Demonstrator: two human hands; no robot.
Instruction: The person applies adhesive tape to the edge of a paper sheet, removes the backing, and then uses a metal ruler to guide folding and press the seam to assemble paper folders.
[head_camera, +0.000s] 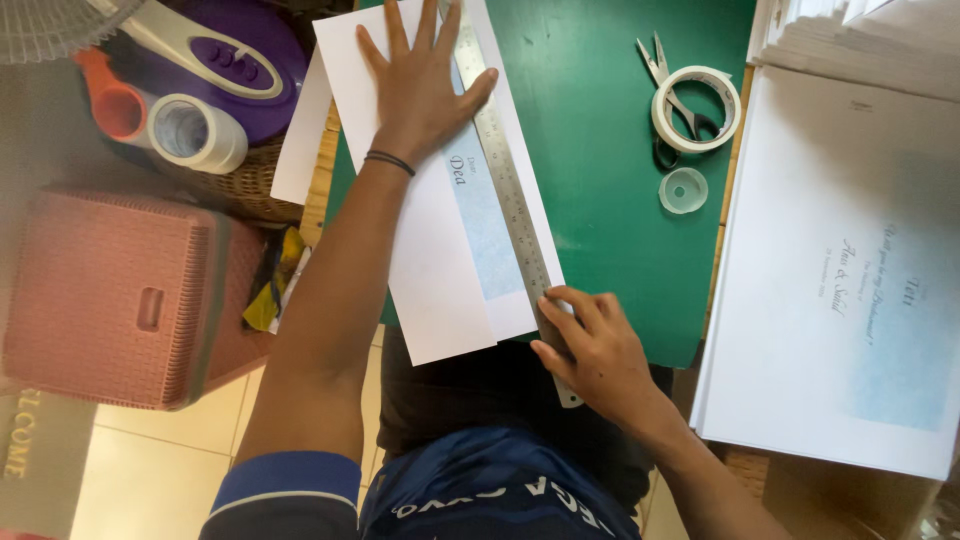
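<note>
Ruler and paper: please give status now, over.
Left hand flat on ruler and paper. Right hand pinches ruler's near end. Scissors, tape roll apart, right.

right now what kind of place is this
Probably a home craft corner: a green cutting mat with a metal ruler and tape roll, printed cards stacked beside it, tiled floor below.

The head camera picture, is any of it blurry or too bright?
Head view: the left hand, ruler and paper on the green mat look sharp and evenly lit, with only soft shadows; the right hand is sharp too; the fan in the top left corner is soft; the card stack on the right is very bright, nearly washed out.
</note>
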